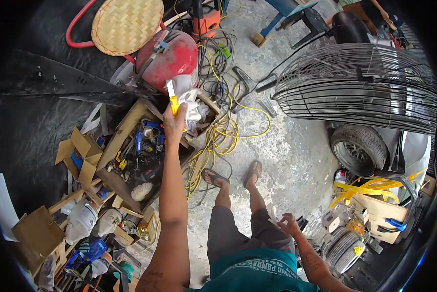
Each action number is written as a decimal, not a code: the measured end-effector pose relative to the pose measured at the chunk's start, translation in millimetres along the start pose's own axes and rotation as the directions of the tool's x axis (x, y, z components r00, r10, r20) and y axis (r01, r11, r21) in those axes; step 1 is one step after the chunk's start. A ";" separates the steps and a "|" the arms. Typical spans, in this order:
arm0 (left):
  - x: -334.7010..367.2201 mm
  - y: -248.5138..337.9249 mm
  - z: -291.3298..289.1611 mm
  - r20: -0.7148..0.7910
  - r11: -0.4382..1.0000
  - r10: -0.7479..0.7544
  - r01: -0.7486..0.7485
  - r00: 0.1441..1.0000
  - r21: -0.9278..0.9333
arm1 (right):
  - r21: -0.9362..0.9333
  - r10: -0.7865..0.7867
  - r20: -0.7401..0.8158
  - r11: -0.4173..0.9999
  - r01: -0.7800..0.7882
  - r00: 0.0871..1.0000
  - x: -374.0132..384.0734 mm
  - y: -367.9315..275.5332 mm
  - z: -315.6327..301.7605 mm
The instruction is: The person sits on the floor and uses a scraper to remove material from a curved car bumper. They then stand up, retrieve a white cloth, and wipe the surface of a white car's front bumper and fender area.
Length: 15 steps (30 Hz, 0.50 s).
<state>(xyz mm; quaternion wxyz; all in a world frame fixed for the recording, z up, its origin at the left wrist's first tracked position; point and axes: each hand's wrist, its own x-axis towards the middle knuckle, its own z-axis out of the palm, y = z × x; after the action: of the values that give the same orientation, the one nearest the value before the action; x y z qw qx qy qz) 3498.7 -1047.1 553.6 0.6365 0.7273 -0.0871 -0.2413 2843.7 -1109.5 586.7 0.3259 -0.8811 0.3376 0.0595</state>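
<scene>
My left hand (173, 122) is stretched out over the wooden box and closed round a yellow snap-off utility knife (174, 103). Its pale blade points away from me. Just beyond that hand, crumpled white rags (193, 108) lie in the box's far compartment. The wooden tool box (113, 146) also holds loose hand tools with blue and yellow handles. My right hand (289, 225) hangs low beside my right thigh with its fingers curled. A thin whitish strip (274, 214) shows at its fingertips, too small to name.
A red tank (172, 61) stands behind the box, under a round woven seat (127, 25). Tangled yellow cord (222, 141) lies on the concrete floor. A large black fan cage (355, 87) and a car wheel (359, 150) are at right. Clutter fills the lower left.
</scene>
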 end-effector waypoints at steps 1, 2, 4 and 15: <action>11.3 -22.6 -3.2 -0.024 0.996 0.085 -0.085 0.996 0.033 | 0.108 0.065 0.037 0.992 -0.069 0.997 7.2 -9.7 -2.7; 17.8 -34.5 1.8 -0.002 0.999 0.035 -0.034 0.999 0.028 | 0.140 0.225 0.101 0.961 -0.238 0.969 5.9 -12.1 -6.9; 27.4 -62.2 15.6 0.050 0.997 -0.072 0.071 0.996 0.016 | 0.167 0.518 0.234 0.812 -0.559 0.823 0.6 -17.8 -18.5; -53.3 -222.1 -17.4 -0.097 0.824 -0.487 0.493 0.868 0.279 | 0.618 0.728 0.162 0.452 -0.644 0.666 85.6 -74.9 -102.7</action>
<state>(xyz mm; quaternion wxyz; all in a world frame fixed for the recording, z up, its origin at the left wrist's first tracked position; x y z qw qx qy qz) 3420.3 -969.9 352.7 0.4384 0.8143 0.0744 -0.3730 2944.8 -1178.3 679.0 0.5255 -0.5074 0.6828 0.0138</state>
